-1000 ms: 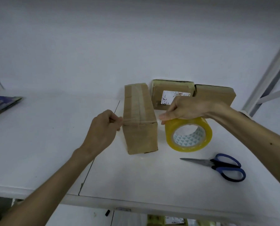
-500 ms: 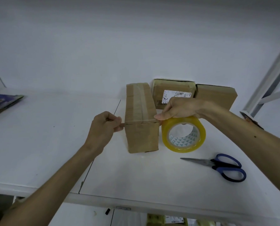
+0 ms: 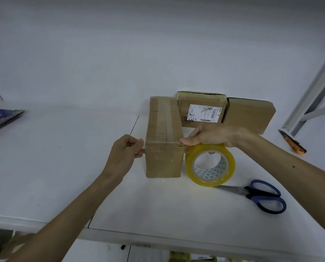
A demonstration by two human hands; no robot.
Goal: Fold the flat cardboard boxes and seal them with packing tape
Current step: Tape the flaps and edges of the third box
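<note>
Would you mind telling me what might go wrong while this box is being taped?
1. The tape strip is pulled across the near top edge of the box between the left hand and the tape roll in the right hand; uneven tension could lay it crooked or wrinkled.
2. Neither hand grips the box, so a tug might slide it.
3. The scissors lie beside the roll; freeing a hand to cut may slacken the strip.

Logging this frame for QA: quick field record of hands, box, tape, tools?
left hand: pinches tape strip at left edge of box
right hand: grips tape roll, thumb at box's right edge
box: closed, on table, strip across its near top edge
tape roll: on edge, beside box
scissors: closed, flat, right of roll
utility knife: far right
</note>
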